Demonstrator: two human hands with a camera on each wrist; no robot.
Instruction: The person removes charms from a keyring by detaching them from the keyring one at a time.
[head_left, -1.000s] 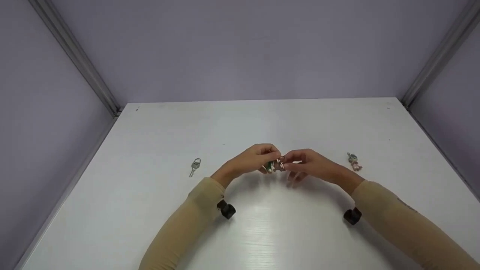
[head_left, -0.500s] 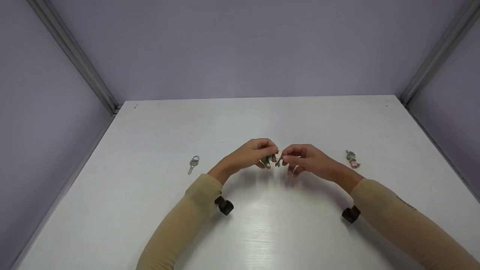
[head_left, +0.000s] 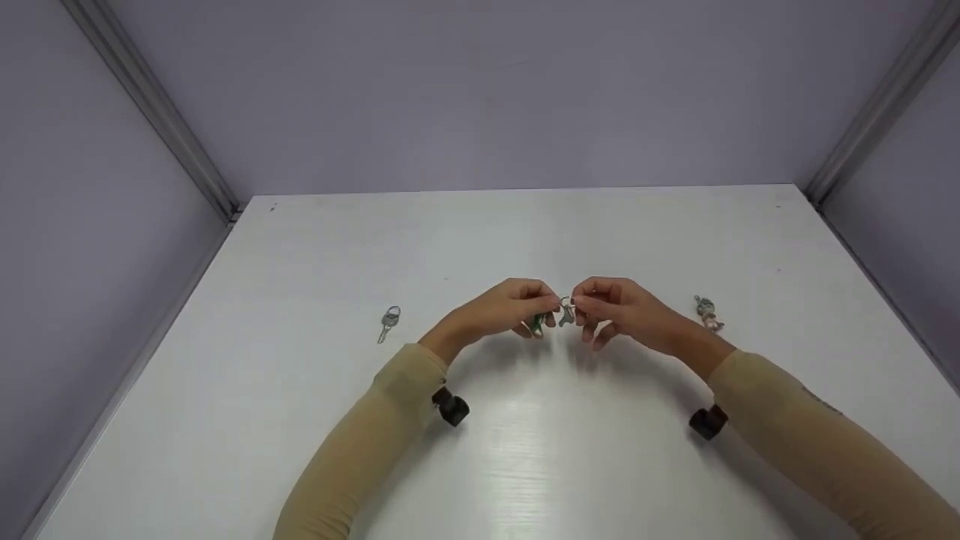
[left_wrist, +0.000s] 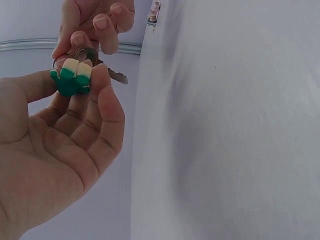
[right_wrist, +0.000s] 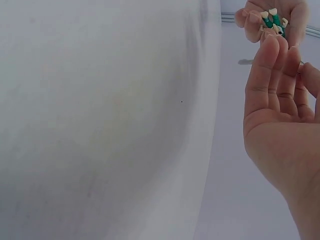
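1. Your left hand (head_left: 504,311) pinches the green and cream charm (left_wrist: 71,77) between thumb and fingertips, held above the middle of the white table (head_left: 525,465), not resting on it. The other fingers curl loosely beneath.

2. Your right hand (head_left: 626,313) meets it from the other side. Its thumb and fingertips pinch the metal ring (left_wrist: 86,52) that carries the key (left_wrist: 114,75); the remaining fingers stand fairly straight. How far the ring is parted cannot be told.

3. Risk, slip: both grips are fingertip pinches on small, smooth parts. If you pull the hands apart unevenly, the ring is likely to spring free and the charm to drop onto the table.

4. Risk, pinch: a sprung ring can close on a nail or fingertip if the right thumb loses its purchase.

5. Risk, view: the hands crowd together, so the joint between ring and charm is largely hidden from the head camera. You would be working by feel.

6. Risk, strays: a loose silver key (head_left: 388,321) lies towards the table's left edge and a small figure charm (head_left: 707,313) towards its right edge, just beside your right wrist. A sweep of that sleeve could knock the figure charm away.
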